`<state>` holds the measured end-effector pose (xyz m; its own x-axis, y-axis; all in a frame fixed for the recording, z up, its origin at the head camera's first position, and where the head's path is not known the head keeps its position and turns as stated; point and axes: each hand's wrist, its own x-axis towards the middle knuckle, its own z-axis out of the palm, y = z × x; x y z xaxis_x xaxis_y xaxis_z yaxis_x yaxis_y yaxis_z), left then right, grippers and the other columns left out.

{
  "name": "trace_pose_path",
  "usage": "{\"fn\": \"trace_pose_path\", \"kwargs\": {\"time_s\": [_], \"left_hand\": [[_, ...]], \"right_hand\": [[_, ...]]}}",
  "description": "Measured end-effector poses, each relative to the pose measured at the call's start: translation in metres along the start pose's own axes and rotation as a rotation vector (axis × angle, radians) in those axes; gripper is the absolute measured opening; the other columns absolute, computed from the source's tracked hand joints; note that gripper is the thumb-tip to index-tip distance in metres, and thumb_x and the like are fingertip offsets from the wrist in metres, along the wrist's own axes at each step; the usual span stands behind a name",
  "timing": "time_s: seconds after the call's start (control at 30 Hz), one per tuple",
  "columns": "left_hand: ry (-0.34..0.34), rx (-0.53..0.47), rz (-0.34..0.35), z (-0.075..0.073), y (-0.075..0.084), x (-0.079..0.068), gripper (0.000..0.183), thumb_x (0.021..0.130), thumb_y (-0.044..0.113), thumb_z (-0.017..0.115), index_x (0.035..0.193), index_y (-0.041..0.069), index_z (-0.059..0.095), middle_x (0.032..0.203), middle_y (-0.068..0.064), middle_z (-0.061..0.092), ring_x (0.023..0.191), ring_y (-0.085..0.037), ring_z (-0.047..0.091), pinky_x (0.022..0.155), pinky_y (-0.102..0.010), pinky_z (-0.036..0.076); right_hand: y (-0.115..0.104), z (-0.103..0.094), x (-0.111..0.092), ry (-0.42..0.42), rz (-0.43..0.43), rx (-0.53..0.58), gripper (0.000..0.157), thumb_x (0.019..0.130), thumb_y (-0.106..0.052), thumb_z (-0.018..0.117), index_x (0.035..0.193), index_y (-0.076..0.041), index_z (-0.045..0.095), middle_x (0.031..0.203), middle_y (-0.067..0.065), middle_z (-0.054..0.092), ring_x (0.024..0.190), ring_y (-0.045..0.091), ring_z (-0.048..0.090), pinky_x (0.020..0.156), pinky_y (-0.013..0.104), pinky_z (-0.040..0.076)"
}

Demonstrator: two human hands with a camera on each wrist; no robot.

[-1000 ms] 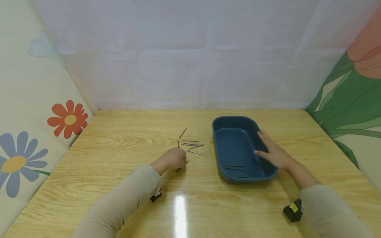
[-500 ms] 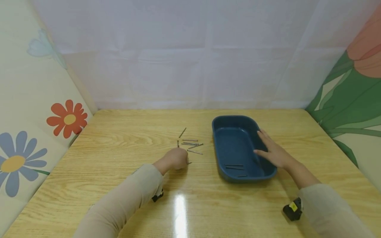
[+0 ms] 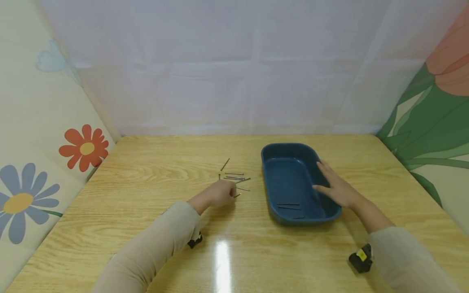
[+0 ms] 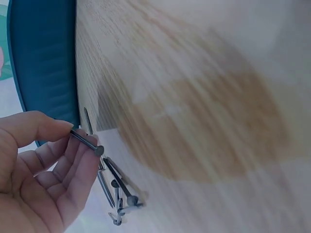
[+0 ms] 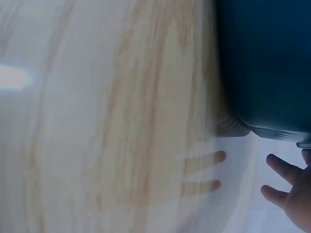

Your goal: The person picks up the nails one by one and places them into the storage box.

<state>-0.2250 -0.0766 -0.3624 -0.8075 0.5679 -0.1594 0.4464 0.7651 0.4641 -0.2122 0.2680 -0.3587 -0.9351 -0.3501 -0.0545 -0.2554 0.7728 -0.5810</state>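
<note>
Between thumb and fingers, my left hand (image 3: pixel 220 193) pinches a nail (image 4: pixel 87 141), its flat head pointing away from the palm in the left wrist view. More loose nails (image 3: pixel 234 178) lie on the table just beyond that hand. To the right stands a deep dark blue tub (image 3: pixel 269 191) with rounded corners. Several nails (image 3: pixel 288 206) lie on its floor at the near end. My right hand (image 3: pixel 338 189) rests on the tub's right rim, thumb and fingers spread and reaching inside. In the right wrist view, a few fingertips of the right hand (image 5: pixel 291 191) show beside the tub wall.
The wood-grain table (image 3: pixel 146 162) has a bright light reflection near its front. A white cloth (image 3: pixel 190 81) hangs behind it. Flower-printed panels (image 3: pixel 29 122) flank both sides. Black wrist cameras (image 3: pixel 360 259) sit under both sleeves.
My left hand has shifted slightly right and away from me, and the nail in its fingers now points toward the tub. The right hand and tub have stayed put.
</note>
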Motion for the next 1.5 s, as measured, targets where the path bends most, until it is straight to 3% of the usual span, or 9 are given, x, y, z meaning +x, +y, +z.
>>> {"fn": "trace_pose_path", "kwargs": {"time_s": [0.6,1.0,1.23,1.5], "left_hand": [[-0.045,-0.107,0.108,0.003,0.009,0.006,0.004,0.081,0.005,0.057,0.084,0.009,0.058,0.081,0.001,0.056,0.075,-0.012,0.051,0.068,-0.027,0.044],[-0.081,-0.172,0.09,-0.001,0.016,0.012,0.007,0.082,0.003,0.053,0.086,0.006,0.057,0.077,0.001,0.054,0.065,-0.01,0.051,0.064,-0.024,0.043],[-0.104,-0.24,0.103,-0.009,0.031,0.019,0.009,0.084,0.003,0.05,0.091,0.004,0.056,0.072,-0.002,0.056,0.061,-0.011,0.052,0.062,-0.024,0.044],[-0.12,-0.267,0.151,-0.014,0.047,0.036,0.009,0.086,0.005,0.049,0.092,0.004,0.056,0.08,-0.01,0.059,0.062,-0.012,0.052,0.061,-0.024,0.043]], "right_hand": [[0.001,0.001,-0.001,0.007,-0.001,0.0,0.076,0.088,-0.027,0.049,0.137,-0.001,-0.003,0.14,0.016,-0.015,0.124,0.042,-0.005,0.092,0.062,0.006],[0.002,0.002,0.0,0.01,-0.006,-0.012,0.075,0.088,-0.026,0.049,0.136,0.0,-0.003,0.14,0.017,-0.014,0.124,0.042,-0.004,0.092,0.061,0.006],[0.001,0.002,0.0,0.01,-0.003,-0.011,0.076,0.088,-0.027,0.049,0.136,0.0,-0.002,0.14,0.017,-0.013,0.124,0.042,-0.004,0.092,0.061,0.007],[0.001,0.002,0.0,0.009,0.002,-0.008,0.076,0.088,-0.026,0.049,0.137,-0.001,-0.003,0.14,0.017,-0.014,0.124,0.041,-0.005,0.092,0.061,0.006]]}}
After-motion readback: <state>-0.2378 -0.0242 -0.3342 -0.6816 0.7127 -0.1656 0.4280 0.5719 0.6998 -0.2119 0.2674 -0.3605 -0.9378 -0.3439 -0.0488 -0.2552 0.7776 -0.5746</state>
